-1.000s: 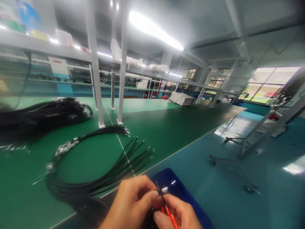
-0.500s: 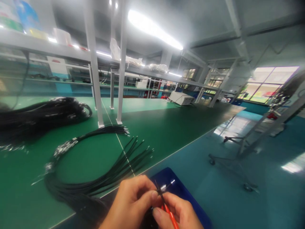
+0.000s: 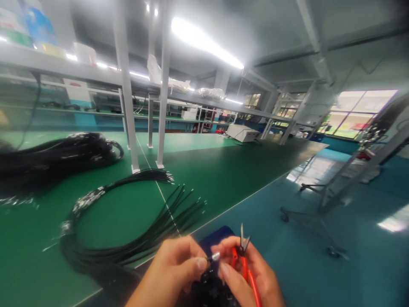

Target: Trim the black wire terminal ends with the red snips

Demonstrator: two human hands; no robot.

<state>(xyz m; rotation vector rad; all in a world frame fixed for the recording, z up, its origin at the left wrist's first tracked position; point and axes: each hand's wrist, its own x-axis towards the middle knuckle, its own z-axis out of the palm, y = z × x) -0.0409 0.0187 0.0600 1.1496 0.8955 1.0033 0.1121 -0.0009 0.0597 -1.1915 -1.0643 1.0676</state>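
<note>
Green bench (image 3: pixel 204 170) bearing looped black cables (image 3: pixel 128 250), blue floor (image 3: pixel 297 264), strip light (image 3: pixel 207 43) overhead; left fingers (image 3: pixel 191 267) pinch a cable end (image 3: pixel 215 256), right fingers (image 3: pixel 234 282) hold red-handled cutters (image 3: pixel 244 267).

my l hand (image 3: pixel 174 268) hides pt of the cable (image 3: pixel 209 258); my r hand (image 3: pixel 264 275) covers pt of the scissors (image 3: pixel 244 267). black bundle (image 3: pixel 64 155) cut off at l edge, blue container (image 3: pixel 40 25) too blurry to id.

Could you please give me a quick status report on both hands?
Left hand pinching silver-tipped black cable. Right hand holding open red-handled snips. Nothing visibly blocking.
</note>
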